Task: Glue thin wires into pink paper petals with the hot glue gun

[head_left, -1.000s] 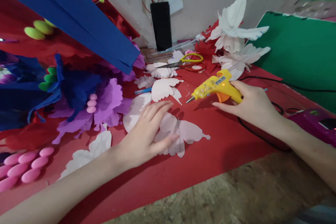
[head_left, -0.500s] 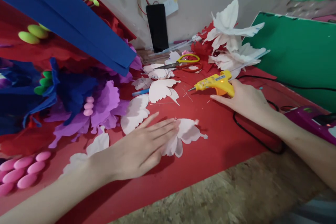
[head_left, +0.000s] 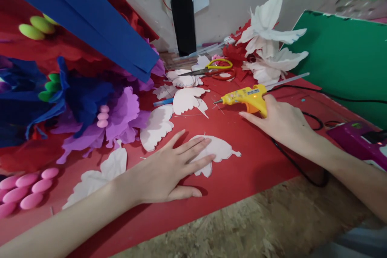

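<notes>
My left hand lies flat with its fingers spread, pressing on a white butterfly-shaped cutout on the red sheet. Part of that cutout is hidden under the fingers. My right hand is wrapped round the handle of a yellow glue gun, its thumb stretched out below the trigger. The gun's nozzle points left, and a clear glue stick sticks out behind. More white wing cutouts lie beyond my left hand, one over a blue pen.
Scissors with yellow and red handles lie at the back, near a phone leaning on the wall. White butterflies pile up by a green board. Purple flowers and pink beads crowd the left. A black cable runs right.
My left hand's fingers and thumb have spread, and the cutout beneath now lies flatter. The glue gun has tilted slightly, its rear glue stick lower, still in my right hand.
</notes>
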The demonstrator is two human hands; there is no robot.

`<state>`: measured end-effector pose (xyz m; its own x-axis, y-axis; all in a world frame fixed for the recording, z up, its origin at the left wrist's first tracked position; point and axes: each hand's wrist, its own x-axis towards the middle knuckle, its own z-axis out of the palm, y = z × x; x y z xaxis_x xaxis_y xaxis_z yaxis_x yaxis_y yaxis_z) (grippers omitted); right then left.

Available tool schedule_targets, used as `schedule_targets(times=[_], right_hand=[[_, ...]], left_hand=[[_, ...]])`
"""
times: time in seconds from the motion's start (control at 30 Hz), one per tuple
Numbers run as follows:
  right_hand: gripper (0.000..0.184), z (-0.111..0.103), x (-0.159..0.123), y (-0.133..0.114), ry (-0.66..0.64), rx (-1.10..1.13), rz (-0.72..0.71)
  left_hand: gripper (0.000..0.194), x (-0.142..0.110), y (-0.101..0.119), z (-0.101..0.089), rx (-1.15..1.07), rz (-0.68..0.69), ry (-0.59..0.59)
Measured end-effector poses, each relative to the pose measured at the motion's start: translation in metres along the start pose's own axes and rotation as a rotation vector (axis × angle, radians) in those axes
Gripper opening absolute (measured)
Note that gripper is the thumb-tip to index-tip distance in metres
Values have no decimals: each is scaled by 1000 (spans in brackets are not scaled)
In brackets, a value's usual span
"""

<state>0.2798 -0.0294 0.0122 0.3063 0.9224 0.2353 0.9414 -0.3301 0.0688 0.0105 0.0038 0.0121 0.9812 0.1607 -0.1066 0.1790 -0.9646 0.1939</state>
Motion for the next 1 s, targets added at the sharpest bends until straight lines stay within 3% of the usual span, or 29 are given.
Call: schedule_targets(times=[0.43, 0.63, 0.73, 0.8, 0.9, 1.0], right_hand=[[58, 15, -1, 2, 43, -16, -58], [58, 19, -3, 0, 64, -40, -109], [57, 12, -3, 2, 101, -34, -129], [46, 4, -5, 3, 201, 36, -239], [23, -7, -11, -1, 327, 282, -567], [18, -8, -21, -9, 273, 476, -892]], left_hand=[[57, 1, -1, 0, 27, 58, 16], [74, -1, -3, 3, -83, 55, 6], [73, -1, -3, 4, -126, 64, 12], [71, 0, -3, 4, -142, 66, 27], [69, 0, -3, 4, -125, 63, 35], [68, -1, -4, 3, -76, 33, 11]])
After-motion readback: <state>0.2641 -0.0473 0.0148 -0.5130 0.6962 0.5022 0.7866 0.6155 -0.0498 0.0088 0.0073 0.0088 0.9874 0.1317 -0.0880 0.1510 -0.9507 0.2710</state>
